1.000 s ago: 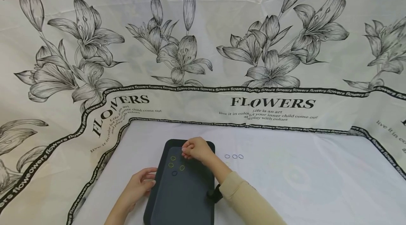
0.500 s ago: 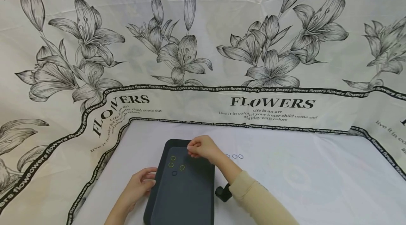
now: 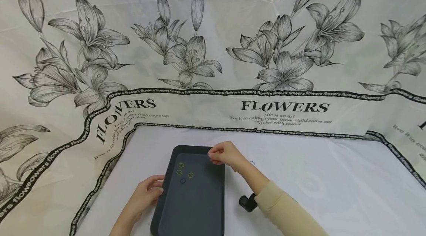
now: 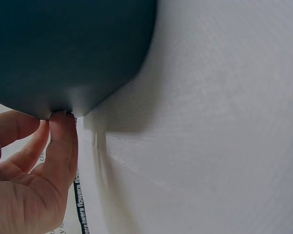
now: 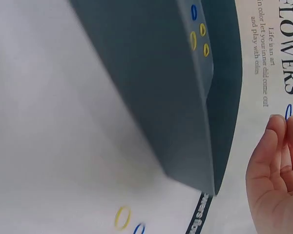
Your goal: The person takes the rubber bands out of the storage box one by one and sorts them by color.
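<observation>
The dark tray (image 3: 193, 206) lies lengthwise in front of me, bearing three yellow rubber bands (image 5: 191, 41) and a blue rubber band (image 5: 192, 13) at its far left. My left hand (image 3: 141, 197) holds the tray's left side with thumb and fingertips, also seen in the left wrist view. Above the far right corner of the tray is my right hand (image 3: 227, 154). Its thumb and finger pinch another blue rubber band (image 5: 288, 111), visible sticking up between the fingertips in the right wrist view.
On the white tabletop (image 3: 332, 177), right of the tray, lie a yellow rubber band (image 5: 116, 218) and a blue one (image 5: 143, 225). The forearm partly hides this spot in the head view. A flower-printed cloth (image 3: 213, 110) rises behind and at both sides.
My right hand has moved right, from above the tray's inside to its far right corner. The left hand, the tray and the bands in it have stayed put.
</observation>
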{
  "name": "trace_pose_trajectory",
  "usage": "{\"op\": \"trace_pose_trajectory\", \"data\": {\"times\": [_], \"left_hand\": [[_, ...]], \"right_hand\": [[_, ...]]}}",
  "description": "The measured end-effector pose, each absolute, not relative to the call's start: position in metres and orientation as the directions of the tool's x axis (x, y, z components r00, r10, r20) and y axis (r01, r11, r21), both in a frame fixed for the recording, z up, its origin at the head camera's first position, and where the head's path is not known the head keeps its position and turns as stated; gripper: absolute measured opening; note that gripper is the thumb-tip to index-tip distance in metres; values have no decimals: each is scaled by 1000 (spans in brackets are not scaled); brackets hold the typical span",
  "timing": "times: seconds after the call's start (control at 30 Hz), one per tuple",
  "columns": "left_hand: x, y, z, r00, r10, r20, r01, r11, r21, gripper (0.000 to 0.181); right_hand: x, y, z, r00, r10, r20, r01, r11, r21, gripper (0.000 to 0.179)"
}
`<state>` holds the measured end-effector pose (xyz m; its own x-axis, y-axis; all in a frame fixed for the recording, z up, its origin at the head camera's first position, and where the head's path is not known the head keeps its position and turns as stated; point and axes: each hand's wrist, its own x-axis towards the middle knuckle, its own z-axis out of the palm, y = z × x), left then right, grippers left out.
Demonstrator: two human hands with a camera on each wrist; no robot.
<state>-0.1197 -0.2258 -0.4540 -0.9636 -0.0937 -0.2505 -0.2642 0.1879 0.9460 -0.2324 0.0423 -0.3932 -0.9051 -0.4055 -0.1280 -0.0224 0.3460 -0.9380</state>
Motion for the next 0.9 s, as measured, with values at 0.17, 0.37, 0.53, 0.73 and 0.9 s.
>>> {"op": "trace_pose_trajectory", "data": {"times": [0.17, 0.37, 0.53, 0.73, 0.9], "left_hand": [[-120, -227, -456, -962, -106, -250, -266, 193, 944, 44], [-120, -227, -455, -961, -104, -256, -271, 187, 944, 43], [-120, -226, -456, -962, -92, -258, -271, 173, 947, 43], [-121, -226, -456, -961, -107, -256, -272, 174, 947, 43], [-120, -227, -457, -958, -117, -260, -277, 171, 945, 43]], "right_hand": [[-232, 57, -393, -902, -412, -130, -19, 339, -941, 20], [-235, 74, -394, -910, -393, -133, -16, 355, -935, 22], [-238, 90, -395, -925, -348, -155, 7, 392, -920, 22], [-241, 110, -396, -936, -309, -166, 25, 414, -910, 23], [-241, 126, -399, -943, -283, -174, 30, 450, -893, 22]]}}
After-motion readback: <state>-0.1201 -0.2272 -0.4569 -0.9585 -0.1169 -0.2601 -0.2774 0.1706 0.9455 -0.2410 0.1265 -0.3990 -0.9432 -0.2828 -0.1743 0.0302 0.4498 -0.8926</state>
